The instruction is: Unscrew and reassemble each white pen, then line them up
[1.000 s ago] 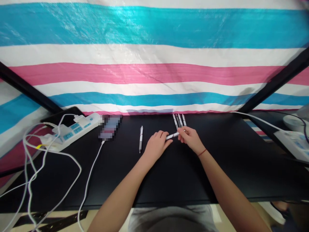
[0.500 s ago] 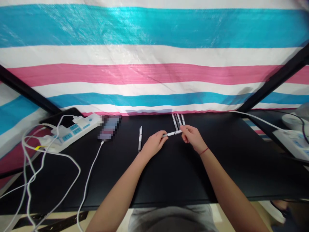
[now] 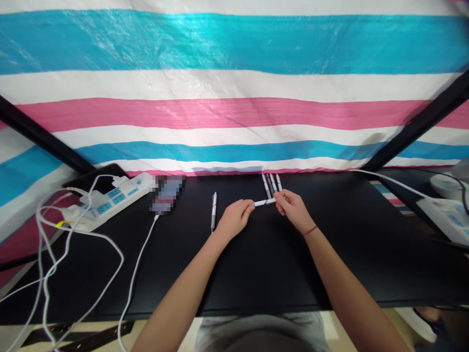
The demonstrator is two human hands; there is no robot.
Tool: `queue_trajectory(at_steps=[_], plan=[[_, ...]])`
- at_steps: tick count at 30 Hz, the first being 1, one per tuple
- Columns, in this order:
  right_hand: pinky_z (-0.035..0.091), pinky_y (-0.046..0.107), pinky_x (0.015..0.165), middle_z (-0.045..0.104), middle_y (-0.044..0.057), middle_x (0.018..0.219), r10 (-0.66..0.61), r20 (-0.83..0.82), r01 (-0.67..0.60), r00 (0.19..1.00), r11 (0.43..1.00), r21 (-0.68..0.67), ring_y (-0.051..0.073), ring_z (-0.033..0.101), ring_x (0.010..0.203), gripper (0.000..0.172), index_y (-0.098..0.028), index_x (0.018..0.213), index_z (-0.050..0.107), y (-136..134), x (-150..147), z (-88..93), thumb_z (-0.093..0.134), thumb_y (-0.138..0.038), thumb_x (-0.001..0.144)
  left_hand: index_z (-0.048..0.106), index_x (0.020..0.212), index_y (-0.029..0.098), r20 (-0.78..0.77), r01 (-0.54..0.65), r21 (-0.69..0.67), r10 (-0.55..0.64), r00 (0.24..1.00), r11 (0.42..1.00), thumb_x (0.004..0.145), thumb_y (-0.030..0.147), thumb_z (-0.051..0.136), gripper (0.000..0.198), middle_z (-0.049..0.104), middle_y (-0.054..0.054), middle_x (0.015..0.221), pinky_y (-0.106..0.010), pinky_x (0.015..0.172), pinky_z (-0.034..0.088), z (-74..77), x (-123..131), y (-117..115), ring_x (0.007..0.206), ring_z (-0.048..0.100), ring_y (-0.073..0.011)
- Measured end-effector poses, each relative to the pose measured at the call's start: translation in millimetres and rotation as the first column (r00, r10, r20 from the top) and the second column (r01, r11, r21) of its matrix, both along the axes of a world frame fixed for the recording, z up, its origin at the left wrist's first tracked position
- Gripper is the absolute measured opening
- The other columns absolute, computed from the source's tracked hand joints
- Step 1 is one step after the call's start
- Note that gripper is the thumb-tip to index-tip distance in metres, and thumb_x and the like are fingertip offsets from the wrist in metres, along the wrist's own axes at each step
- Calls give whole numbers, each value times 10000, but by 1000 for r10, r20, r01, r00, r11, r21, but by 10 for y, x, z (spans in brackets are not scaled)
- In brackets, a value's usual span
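I've got a white pen [image 3: 264, 202] lying crosswise, its long axis running left to right, pinched end to end between my left hand [image 3: 234, 218] and right hand [image 3: 293, 209], just nearer me than a small row of pens [image 3: 271, 184].

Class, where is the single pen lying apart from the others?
In the head view, the pen lies on the black desk just left of the left hand, between it and the blurred phone.

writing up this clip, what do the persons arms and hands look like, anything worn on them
The left forearm and right forearm are bare, with no sleeves in view, and the left hand and right hand wear no gloves. A thin red cord bracelet circles the right wrist.
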State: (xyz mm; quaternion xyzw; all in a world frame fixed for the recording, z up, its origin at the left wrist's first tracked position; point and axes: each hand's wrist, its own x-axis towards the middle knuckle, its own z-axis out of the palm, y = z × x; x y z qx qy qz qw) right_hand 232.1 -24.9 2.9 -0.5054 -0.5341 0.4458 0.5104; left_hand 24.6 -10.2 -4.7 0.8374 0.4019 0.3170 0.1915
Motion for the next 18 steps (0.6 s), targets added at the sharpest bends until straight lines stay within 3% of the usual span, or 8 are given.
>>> queue_trajectory(at_steps=[8,12,15,18], plan=[[298,222,432,450,-54,492,-27,71,18,997,993,121,79,396,436,319,-190,690,513,-22,2,34,569,-457,855,625,1028,192,41,23,-39,-21,999,999,951,300,403,258,685,-48,969,-298,835,490,28,4,-12,891,640,-172],[319,221,430,470,-47,492,-20,19,20,1000,999,25,82,415,434,337,-188,695,523,-14,-38,8,563,-485,849,600,1094,181,-73,-43,101,50,996,994,961,281,363,289,644,-71,918,-339,841,489,25,5,-21,877,607,-191],[377,228,460,562,-10,617,55,-83,-57,995,998,-29,103,491,509,325,-178,840,591,-3,-41,-13,571,-502,835,575,1121,160,-130,-78,222,109,986,972,963,254,335,302,617,-90,911,-371,838,483,9,8,-17,878,579,-208],[411,240,492,592,12,691,116,-98,-118,988,993,-13,111,515,556,329,-169,915,612,2,-3,-12,582,-486,831,590,1035,152,-139,-69,233,103,985,970,956,244,334,283,621,-90,870,-375,816,487,-8,10,-4,844,587,-212]])
